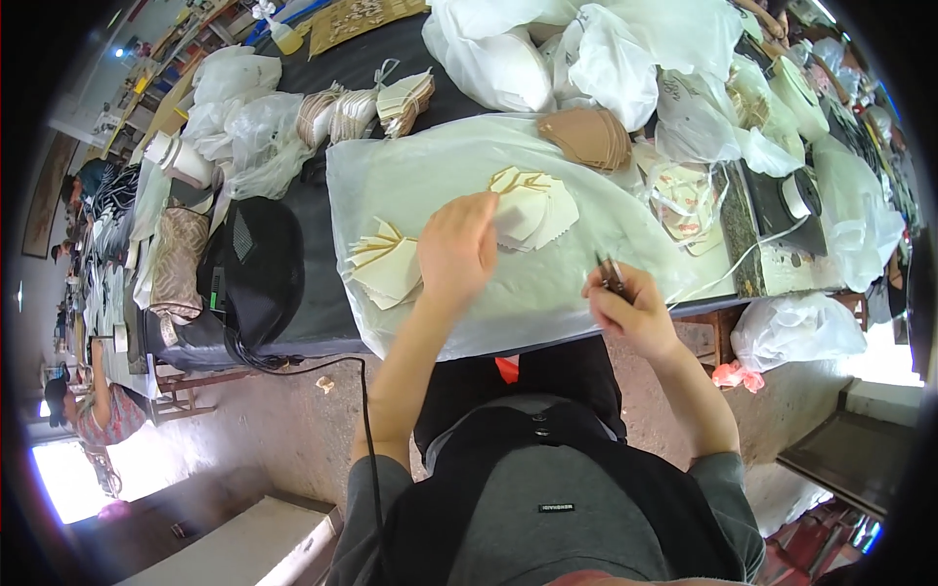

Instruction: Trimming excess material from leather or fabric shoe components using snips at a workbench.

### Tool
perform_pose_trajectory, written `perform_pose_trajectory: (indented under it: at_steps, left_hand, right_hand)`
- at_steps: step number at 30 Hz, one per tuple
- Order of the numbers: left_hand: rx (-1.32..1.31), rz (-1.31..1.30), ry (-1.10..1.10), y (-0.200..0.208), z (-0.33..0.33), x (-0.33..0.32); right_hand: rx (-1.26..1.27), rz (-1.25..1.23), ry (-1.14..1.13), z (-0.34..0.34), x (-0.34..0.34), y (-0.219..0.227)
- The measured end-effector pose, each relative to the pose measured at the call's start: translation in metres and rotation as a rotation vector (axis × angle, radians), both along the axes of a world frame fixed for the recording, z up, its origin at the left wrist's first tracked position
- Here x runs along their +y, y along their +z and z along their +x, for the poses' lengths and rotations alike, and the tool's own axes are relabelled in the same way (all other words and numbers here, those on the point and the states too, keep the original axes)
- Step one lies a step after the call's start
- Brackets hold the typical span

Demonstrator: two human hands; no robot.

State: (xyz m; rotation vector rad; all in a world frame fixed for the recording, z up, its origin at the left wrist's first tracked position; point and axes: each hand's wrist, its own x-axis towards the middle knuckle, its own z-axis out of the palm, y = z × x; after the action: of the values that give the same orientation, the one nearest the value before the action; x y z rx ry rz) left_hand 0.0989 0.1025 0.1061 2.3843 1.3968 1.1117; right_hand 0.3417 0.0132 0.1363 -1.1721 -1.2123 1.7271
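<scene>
In grey shirt (557, 542), grips small dark tool (613, 276) in right hand (630, 308); has left hand (457, 246) beside fanned cream pieces (537, 215) on plastic sheet (386, 171) over table (318, 283); cannot tell if pinching. Likely light, bendable; best pinched at edges.

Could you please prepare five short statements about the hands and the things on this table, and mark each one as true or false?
1. The right hand holds a small dark tool. True.
2. A pale sheet lies under the left fan of pale pieces and the right fan of pale pieces. True.
3. The left hand is, in the picture, between these two fans. True.
4. The left hand holds the stack of brown pieces. False: the stack of brown pieces lies on the far part of the sheet, apart from both hands.
5. The black rounded object is to the right of the sheet. False: the black rounded object is to its left.
</scene>
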Motion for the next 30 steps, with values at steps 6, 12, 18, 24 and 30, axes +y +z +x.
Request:
perform_pose_trajectory:
  at_steps: [6, 12, 18, 24, 30]
  left_hand:
    - [0.299, 0.292, -0.170, -0.033, 0.024, -0.078]
    - [-0.047, 0.205, -0.224, -0.032, 0.002, -0.072]
    - [-0.441, 0.052, 0.152, -0.021, -0.014, -0.059]
    - [0.231, 0.143, 0.185, -0.034, 0.013, -0.045]
    - [0.403, -0.278, 0.195, 0.001, 0.015, -0.024]
  right_hand:
    - [-0.211, 0.122, -0.274, -0.001, 0.032, -0.007]
    - [-0.296, 0.249, -0.169, 0.001, 0.061, -0.031]
    - [-0.297, 0.073, -0.199, -0.004, 0.075, -0.031]
    - [-0.062, 0.173, -0.187, -0.037, 0.091, -0.035]
    - [-0.136, -0.054, -0.184, -0.043, 0.096, -0.032]
